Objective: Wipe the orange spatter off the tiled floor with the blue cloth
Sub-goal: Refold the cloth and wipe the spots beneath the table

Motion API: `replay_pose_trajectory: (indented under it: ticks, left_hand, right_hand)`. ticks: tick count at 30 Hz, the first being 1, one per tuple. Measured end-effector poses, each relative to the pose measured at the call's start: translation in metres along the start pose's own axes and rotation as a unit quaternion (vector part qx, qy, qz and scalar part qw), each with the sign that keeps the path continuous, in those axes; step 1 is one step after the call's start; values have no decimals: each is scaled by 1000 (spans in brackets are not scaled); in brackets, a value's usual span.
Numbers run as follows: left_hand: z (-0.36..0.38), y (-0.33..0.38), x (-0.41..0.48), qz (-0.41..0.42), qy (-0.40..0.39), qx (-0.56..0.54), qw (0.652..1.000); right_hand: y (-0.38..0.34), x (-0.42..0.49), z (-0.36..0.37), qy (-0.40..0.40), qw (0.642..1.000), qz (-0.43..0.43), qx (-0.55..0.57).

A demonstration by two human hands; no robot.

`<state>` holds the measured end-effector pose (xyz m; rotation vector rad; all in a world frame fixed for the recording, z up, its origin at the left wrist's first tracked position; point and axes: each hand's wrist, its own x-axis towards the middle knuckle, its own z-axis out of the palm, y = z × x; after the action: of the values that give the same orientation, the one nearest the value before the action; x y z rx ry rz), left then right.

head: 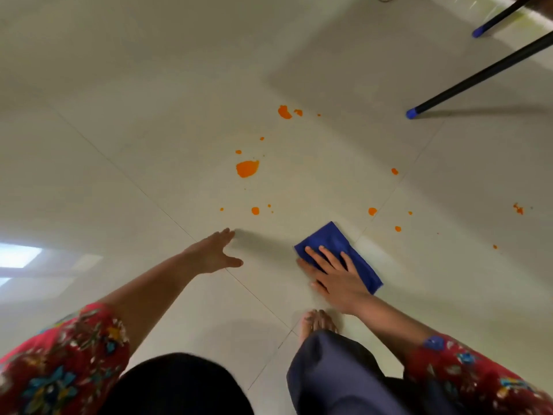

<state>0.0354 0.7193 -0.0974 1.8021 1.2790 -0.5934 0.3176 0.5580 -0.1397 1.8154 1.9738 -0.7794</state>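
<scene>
Right hand (335, 280) flat on the blue cloth (344, 250), left hand (214, 253) spread open on the tiled floor (119, 145).

The right hand's fingers lie splayed across the cloth's near half, pinning it to the floor rather than gripping it; the left hand, holding nothing, hovers or rests well to the cloth's left. The orange spatter (247, 168) lies beyond the cloth, its biggest blob up and left, smaller drops just right. A bare foot (317, 322) stands near the cloth's close side. Two black legs with blue tips (414, 112) stand far beyond, to the right.
</scene>
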Motion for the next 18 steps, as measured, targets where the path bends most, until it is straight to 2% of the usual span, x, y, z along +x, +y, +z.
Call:
replay_pose_trajectory:
  ticks: [3,6,7,10,12,13,16,18]
  left_hand:
    - [-3,-6,17,-6,81,27,996]
    - [4,-17,31,-82,143,-66,984]
    - [9,-19,32,-98,147,-76,981]
    - [24,-28,37,-105,151,-67,981]
    - [25,-31,39,-93,146,-72,982]
    - [25,-33,40,-90,142,-77,983]
    - [26,-31,38,-90,141,-86,982]
    - [25,-30,38,-95,140,-94,981]
  right_hand:
    - [14,28,-1,122,989,83,27]
    - [2,81,-18,187,971,141,47]
    - [-10,90,-23,198,971,127,47]
    - [-32,95,-12,187,980,-56,-39]
    - [-17,78,0,192,973,-104,-70]
    - [-6,73,3,206,973,-82,-71]
    - [8,86,-10,228,971,65,-28]
    - [-8,118,-29,223,969,107,19]
